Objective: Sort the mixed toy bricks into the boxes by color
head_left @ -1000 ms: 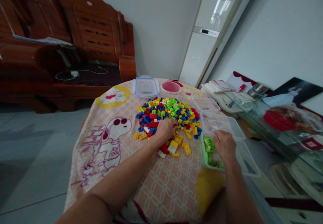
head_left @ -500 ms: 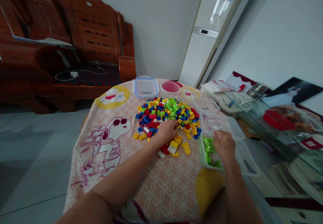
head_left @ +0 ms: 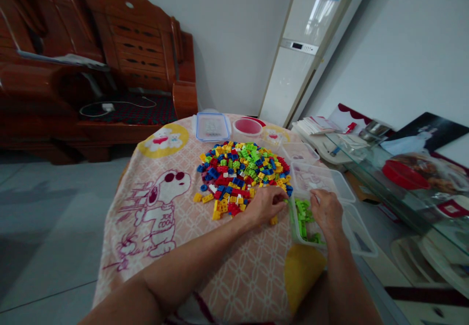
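Observation:
A heap of small building bricks (head_left: 238, 166) in red, yellow, blue, green and white lies mid-table. My left hand (head_left: 264, 204) is at the heap's right front edge, thumb and fingers pinched together and pointing toward the box; anything between them is too small to make out. Bright green bricks (head_left: 303, 215) lie inside a clear plastic box (head_left: 298, 241) on the right. Over that box hovers my right hand (head_left: 327, 211), its fingers curled closed, with their contents hidden. A few yellow bricks (head_left: 217, 211) sit along the heap's front.
Behind the heap stand a blue-rimmed clear container (head_left: 213, 127) and a pink round bowl (head_left: 247, 126). Another clear tray (head_left: 324, 181) adjoins the green bricks' box. A patterned cloth (head_left: 234, 261) covers the table. To the right is a glass shelf (head_left: 370, 168) with a red bowl (head_left: 405, 174).
My left hand has moved right, from the heap's front middle to its edge near the box. Bricks it covered now show. The right hand has hardly moved.

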{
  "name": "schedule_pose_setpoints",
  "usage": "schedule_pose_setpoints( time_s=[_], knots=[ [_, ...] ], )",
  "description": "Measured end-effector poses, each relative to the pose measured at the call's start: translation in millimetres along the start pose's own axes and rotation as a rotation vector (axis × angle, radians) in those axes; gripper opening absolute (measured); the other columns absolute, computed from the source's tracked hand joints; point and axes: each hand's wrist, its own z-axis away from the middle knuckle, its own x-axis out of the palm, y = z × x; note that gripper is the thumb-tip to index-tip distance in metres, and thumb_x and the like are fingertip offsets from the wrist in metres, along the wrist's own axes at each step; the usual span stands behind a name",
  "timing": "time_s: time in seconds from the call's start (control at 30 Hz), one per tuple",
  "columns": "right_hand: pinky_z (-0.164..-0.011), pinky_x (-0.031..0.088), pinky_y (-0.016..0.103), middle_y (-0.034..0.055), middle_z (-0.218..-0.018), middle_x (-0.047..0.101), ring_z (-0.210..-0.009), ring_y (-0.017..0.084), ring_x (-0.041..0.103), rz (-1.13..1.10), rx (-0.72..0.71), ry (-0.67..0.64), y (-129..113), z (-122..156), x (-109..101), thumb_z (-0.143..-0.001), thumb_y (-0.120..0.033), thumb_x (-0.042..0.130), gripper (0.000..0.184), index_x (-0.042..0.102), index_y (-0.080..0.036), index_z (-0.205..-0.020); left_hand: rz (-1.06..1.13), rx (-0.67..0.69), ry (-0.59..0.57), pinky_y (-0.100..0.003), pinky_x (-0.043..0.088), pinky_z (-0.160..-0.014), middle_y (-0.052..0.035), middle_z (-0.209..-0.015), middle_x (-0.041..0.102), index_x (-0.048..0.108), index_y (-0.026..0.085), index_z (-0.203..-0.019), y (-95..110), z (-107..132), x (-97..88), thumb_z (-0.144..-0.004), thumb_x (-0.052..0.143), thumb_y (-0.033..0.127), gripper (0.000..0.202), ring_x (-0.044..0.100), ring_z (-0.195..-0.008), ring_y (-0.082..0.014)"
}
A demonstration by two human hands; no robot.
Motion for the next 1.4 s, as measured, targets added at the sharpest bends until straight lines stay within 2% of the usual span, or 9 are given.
schedule_pose_setpoints(
  time_s=[0.1, 0.27, 0.43, 0.63, 0.77, 0.87, 1.1, 1.27, 1.4],
  knots=[
    [-0.08, 0.043, 0.033, 0.0104, -0.103, 0.076, -0.092, 0.024, 0.059, -0.002, 0.003, -0.001, 0.1, 0.1, -0.5, -0.092, -0.022, 0.047, 0.03, 0.076, -0.018, -0.099, 0.055, 0.028, -0.04, -0.022, 0.048, -0.069, -0.0033, -0.084, 0.072, 0.075, 0.015, -0.097, 4.8, 2.9, 19.1, -0.081, 0.066, 0.013, 0.019, 0.063, -0.074, -0.0133],
    [-0.084, 0.044, 0.035, 0.0124, -0.104, 0.076, -0.092, 0.025, 0.06, -0.024, 0.004, -0.012, 1.8, -1.5, -1.9, -0.093, -0.023, 0.045, 0.032, 0.076, -0.016, -0.1, 0.05, 0.11, -0.103, -0.025, 0.051, -0.08, -0.0067, -0.097, 0.073, 0.074, 0.017, -0.108, 8.6, 7.5, 41.1, -0.082, 0.067, 0.012, 0.027, 0.066, -0.083, -0.0159],
    [-0.084, 0.045, 0.036, 0.0138, -0.102, 0.076, -0.091, 0.026, 0.061, -0.039, 0.007, -0.032, -0.9, -1.0, -4.5, -0.094, -0.025, 0.044, 0.033, 0.075, -0.014, -0.099, -0.002, 0.217, -0.156, -0.029, 0.051, -0.091, -0.0095, -0.104, 0.073, 0.074, 0.016, -0.102, 7.6, 14.0, 42.5, -0.085, 0.062, 0.011, 0.021, 0.067, -0.097, -0.0196],
    [-0.091, 0.048, 0.039, 0.0139, -0.111, 0.073, -0.105, 0.028, 0.062, -0.161, -0.075, 0.048, -21.2, 7.1, -8.0, -0.095, -0.032, 0.045, 0.033, 0.073, -0.018, -0.106, 0.0, 0.245, -0.081, -0.028, 0.051, -0.085, -0.0068, -0.094, 0.07, 0.071, 0.016, -0.094, -0.8, 15.9, 40.0, -0.087, 0.057, 0.01, 0.017, 0.065, -0.091, -0.0176],
    [-0.087, 0.05, 0.037, 0.0107, -0.097, 0.074, -0.097, 0.026, 0.064, -0.253, -0.086, 0.089, -26.7, 11.9, -16.8, -0.092, -0.03, 0.049, 0.025, 0.073, -0.022, -0.092, -0.022, 0.277, -0.112, -0.026, 0.05, -0.081, -0.007, -0.095, 0.069, 0.071, 0.016, -0.093, -4.8, 15.2, 38.5, -0.087, 0.057, 0.012, 0.016, 0.064, -0.09, -0.0174],
    [-0.084, 0.049, 0.035, 0.0082, -0.091, 0.074, -0.091, 0.024, 0.066, -0.239, -0.081, -0.003, -27.0, 14.6, -24.7, -0.09, -0.027, 0.052, 0.022, 0.073, -0.023, -0.089, -0.032, 0.274, -0.121, -0.026, 0.05, -0.08, -0.0072, -0.095, 0.068, 0.07, 0.016, -0.093, -4.1, 15.7, 37.8, -0.088, 0.057, 0.012, 0.015, 0.064, -0.089, -0.0172],
    [-0.085, 0.046, 0.03, 0.0071, -0.096, 0.076, -0.094, 0.022, 0.068, -0.113, -0.074, -0.418, -29.6, 16.1, -26.9, -0.086, -0.018, 0.059, 0.019, 0.077, -0.022, -0.091, -0.056, 0.274, -0.118, -0.028, 0.05, -0.085, -0.007, -0.098, 0.069, 0.069, 0.018, -0.094, -4.3, 16.4, 38.2, -0.089, 0.053, 0.011, 0.019, 0.064, -0.094, -0.0186],
    [-0.085, 0.045, 0.031, 0.0095, -0.102, 0.075, -0.101, 0.024, 0.068, 0.042, -0.025, -0.449, -28.0, 13.9, -28.2, -0.086, -0.015, 0.06, 0.023, 0.077, -0.021, -0.099, -0.06, 0.279, -0.126, -0.028, 0.051, -0.086, -0.0076, -0.098, 0.069, 0.069, 0.017, -0.096, -1.5, 18.0, 34.6, -0.09, 0.052, 0.011, 0.02, 0.065, -0.095, -0.019],
    [-0.082, 0.044, 0.03, 0.0102, -0.1, 0.075, -0.098, 0.023, 0.069, 0.138, -0.003, -0.473, -31.0, 11.0, -31.0, -0.09, -0.018, 0.057, 0.022, 0.078, -0.021, -0.096, -0.054, 0.291, -0.129, -0.028, 0.051, -0.086, -0.0073, -0.099, 0.069, 0.069, 0.017, -0.098, -0.9, 18.9, 33.5, -0.088, 0.053, 0.01, 0.02, 0.065, -0.095, -0.0188]
  ],
)
